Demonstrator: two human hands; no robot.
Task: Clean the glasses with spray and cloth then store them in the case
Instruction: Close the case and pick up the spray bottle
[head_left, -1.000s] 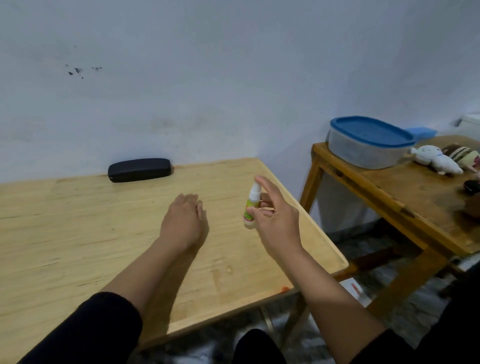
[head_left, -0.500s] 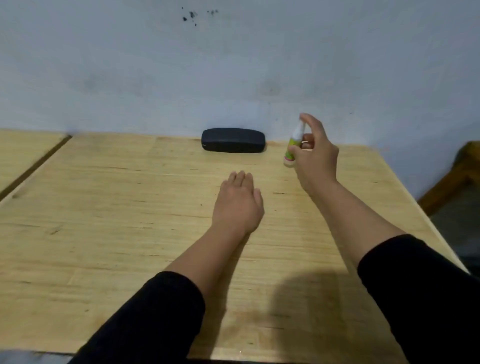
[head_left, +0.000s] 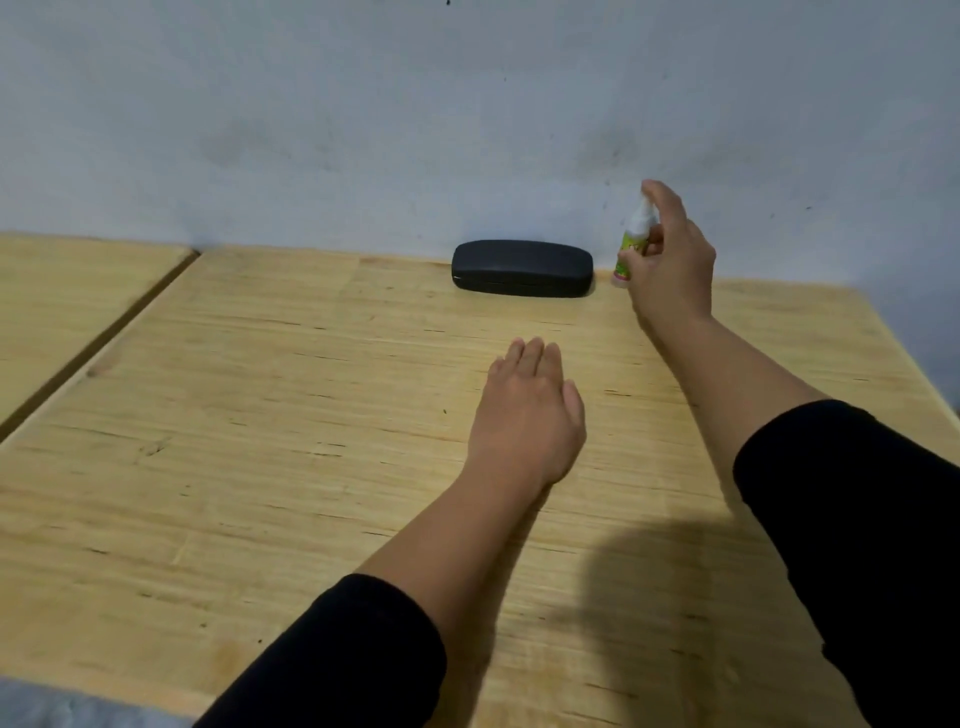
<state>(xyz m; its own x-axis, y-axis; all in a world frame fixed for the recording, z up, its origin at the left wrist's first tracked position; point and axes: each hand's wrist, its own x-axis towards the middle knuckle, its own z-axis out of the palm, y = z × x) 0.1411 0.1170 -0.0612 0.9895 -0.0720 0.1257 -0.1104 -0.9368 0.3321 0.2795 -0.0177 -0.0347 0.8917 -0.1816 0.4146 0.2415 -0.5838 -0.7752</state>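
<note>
A closed black glasses case (head_left: 522, 268) lies on the wooden table (head_left: 260, 441) against the wall. My right hand (head_left: 672, 260) holds a small white spray bottle (head_left: 631, 244) with a green label upright, just right of the case, with the index finger on its top. My left hand (head_left: 530, 410) rests flat, palm down, on the table in front of the case, holding nothing. No glasses or cloth are in view.
A second wooden table top (head_left: 67, 291) adjoins on the left, with a dark gap between the two. A grey wall (head_left: 467, 114) runs right behind the case. The table's right edge falls away at the far right.
My right hand has carried the spray bottle from the table's right edge to beside the case. The view has swung left, so the side table with the blue-lidded box is gone. My left hand stays flat.
</note>
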